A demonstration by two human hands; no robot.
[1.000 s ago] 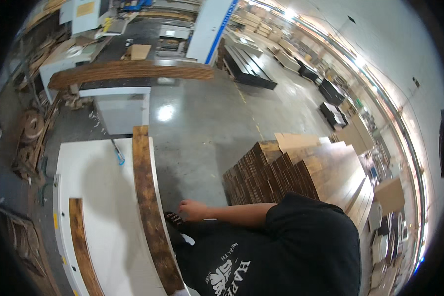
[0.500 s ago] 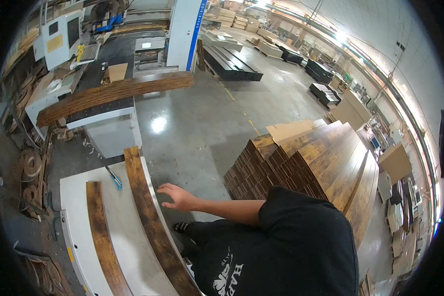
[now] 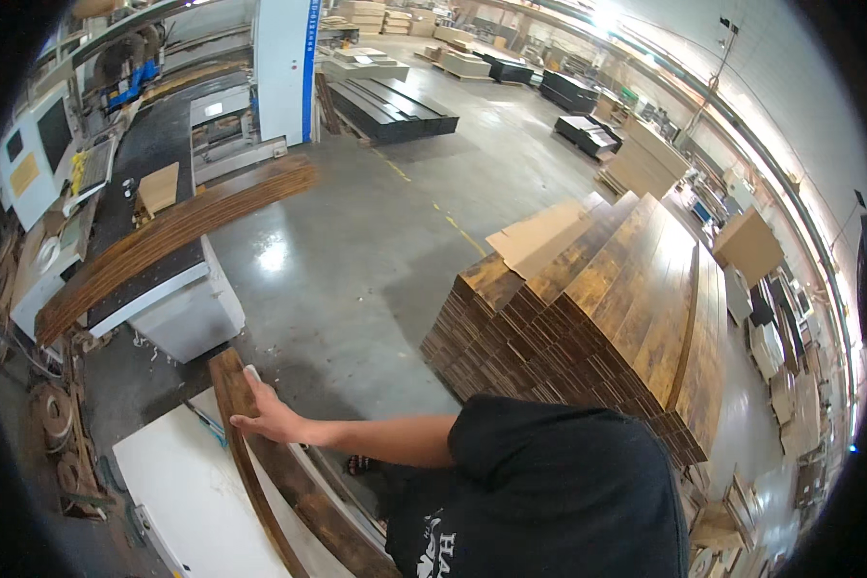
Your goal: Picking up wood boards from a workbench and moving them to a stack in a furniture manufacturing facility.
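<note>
My right hand (image 3: 275, 416) reaches over from the right and grips a brown wooden plank (image 3: 226, 376) near its far end. Its thumb lies across the plank and its fingers are along the other side. The plank slants down toward the lower edge, showing a narrow dark side. Beside it lies a second stretch of brown board (image 3: 332, 520); whether the two touch near the hand is hidden. Both are at a white-topped table (image 3: 178, 491). A light blue-handled tool (image 3: 207, 424) is on the table, partly covered by the plank. My left hand is out of the picture.
Behind my arm rises a tall stack of brown planks (image 3: 588, 318) with a cardboard sheet (image 3: 539, 236) on top. More boards (image 3: 178, 236) lie on the machine table at upper left. A white machine column (image 3: 281, 72) and dark panels (image 3: 395, 108) stand farther off.
My right hand has come down from beside the table onto the plank. The separate left plank now appears close to the right one. The view has swung, shifting the surroundings left.
</note>
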